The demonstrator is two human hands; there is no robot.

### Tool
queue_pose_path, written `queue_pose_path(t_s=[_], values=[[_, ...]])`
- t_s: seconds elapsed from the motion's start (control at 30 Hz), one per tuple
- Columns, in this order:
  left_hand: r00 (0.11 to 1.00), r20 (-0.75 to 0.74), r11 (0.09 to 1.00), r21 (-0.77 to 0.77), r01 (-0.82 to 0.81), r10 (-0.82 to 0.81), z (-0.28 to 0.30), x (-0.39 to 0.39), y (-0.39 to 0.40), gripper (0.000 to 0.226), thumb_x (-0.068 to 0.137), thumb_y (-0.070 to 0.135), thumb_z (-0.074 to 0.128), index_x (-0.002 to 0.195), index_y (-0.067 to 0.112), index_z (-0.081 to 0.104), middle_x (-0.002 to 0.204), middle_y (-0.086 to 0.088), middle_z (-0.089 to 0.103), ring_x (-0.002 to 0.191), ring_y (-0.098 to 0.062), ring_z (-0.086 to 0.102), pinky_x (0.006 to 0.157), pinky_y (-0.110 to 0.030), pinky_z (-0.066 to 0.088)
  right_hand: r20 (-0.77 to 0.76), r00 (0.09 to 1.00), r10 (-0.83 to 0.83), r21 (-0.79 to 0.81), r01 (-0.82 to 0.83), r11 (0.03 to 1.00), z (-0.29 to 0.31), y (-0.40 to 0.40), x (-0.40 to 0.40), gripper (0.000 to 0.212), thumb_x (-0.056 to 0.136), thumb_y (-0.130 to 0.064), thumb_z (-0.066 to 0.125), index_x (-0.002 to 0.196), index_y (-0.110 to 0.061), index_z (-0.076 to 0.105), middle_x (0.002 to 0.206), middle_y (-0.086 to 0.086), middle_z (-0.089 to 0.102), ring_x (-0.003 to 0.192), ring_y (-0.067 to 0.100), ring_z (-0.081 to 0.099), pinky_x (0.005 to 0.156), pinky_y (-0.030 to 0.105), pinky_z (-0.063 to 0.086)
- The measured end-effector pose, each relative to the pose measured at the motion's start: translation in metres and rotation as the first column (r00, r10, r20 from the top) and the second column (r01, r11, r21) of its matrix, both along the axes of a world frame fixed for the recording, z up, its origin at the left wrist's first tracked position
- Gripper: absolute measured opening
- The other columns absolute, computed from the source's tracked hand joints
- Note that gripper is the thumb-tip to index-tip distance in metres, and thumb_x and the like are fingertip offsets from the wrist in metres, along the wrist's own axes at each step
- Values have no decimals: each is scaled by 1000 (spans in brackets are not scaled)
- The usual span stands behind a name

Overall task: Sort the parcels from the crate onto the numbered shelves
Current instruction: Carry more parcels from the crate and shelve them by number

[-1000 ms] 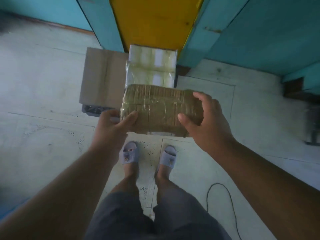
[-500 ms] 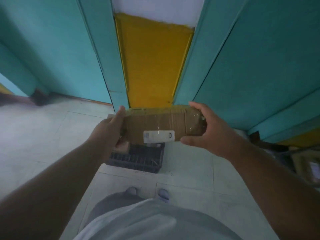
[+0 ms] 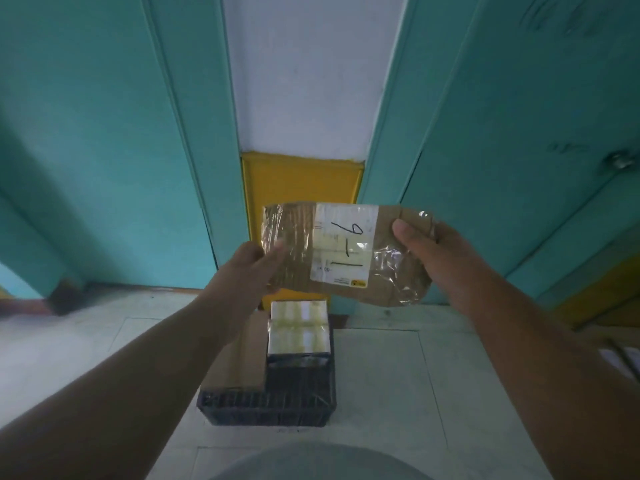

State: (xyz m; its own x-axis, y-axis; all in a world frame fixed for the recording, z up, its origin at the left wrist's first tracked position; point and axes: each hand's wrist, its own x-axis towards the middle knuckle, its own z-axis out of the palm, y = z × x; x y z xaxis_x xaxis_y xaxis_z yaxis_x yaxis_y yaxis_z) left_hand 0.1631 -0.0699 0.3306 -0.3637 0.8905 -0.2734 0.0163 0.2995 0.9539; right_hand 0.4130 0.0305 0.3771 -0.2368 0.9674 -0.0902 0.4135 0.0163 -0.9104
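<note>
I hold a brown taped parcel (image 3: 388, 268) up in front of me, its broad face turned toward me. A white label (image 3: 343, 247) on it carries handwritten marks that look like "1-9" turned sideways. My left hand (image 3: 242, 271) grips the parcel's left edge and my right hand (image 3: 440, 258) grips its right edge. Below on the floor stands a dark plastic crate (image 3: 270, 407). In it lie a white-wrapped parcel (image 3: 298, 329) and a plain brown cardboard parcel (image 3: 239, 362). No numbered shelves are in view.
Teal doors (image 3: 104, 150) and frames stand ahead on both sides, with a white and yellow wall strip (image 3: 301, 181) between them. A door knob (image 3: 620, 161) shows at the right. The floor is pale tile. Blurred objects sit at the far right edge.
I have lifted the parcel out of the crate to chest height and turned it so its labelled face shows. My view has risen from the floor to the doors.
</note>
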Motion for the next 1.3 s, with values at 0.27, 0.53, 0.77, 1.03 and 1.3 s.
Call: queue_pose_path(t_s=[0.27,0.53,0.77,1.03,1.3], values=[[985,151,996,45,76,-82,-5,1,4,45,81,57,71,107,22,60,107,-12,71,92,-27,71,89,-48,57,-215,966,-144,-176,107,979,-1,-22,-4,32,88,-44,72,111,-23,68,102,5,77,97,29,73,91,60,55],[942,321,976,217,28,-98,26,48,48,24,95,25,66,118,22,61,90,1,76,77,-18,74,65,-35,57,-336,934,-126,-449,-42,893,-10,-54,50,41,74,-20,70,115,-16,68,103,8,76,87,21,73,75,40,61],[963,94,917,339,209,-254,50,154,82,31,84,50,71,111,51,57,103,8,74,92,-21,74,83,-57,59,-432,882,-190,-297,59,953,-26,-83,102,52,79,-17,71,129,-20,60,117,10,73,107,32,71,83,47,60],[827,129,823,259,505,-548,40,341,99,79,81,47,78,147,33,36,123,7,69,108,-14,67,102,-44,47,-417,813,-405,-172,368,914,-24,-110,277,40,90,-18,71,128,-28,63,116,6,73,107,30,70,83,49,59],[681,169,699,254,668,-712,43,556,97,46,93,34,65,135,29,48,98,5,74,86,-9,73,80,-35,57,-381,692,-613,-97,629,771,-5,-148,456,38,95,-15,64,128,-33,60,116,-1,73,106,27,71,86,54,59]])
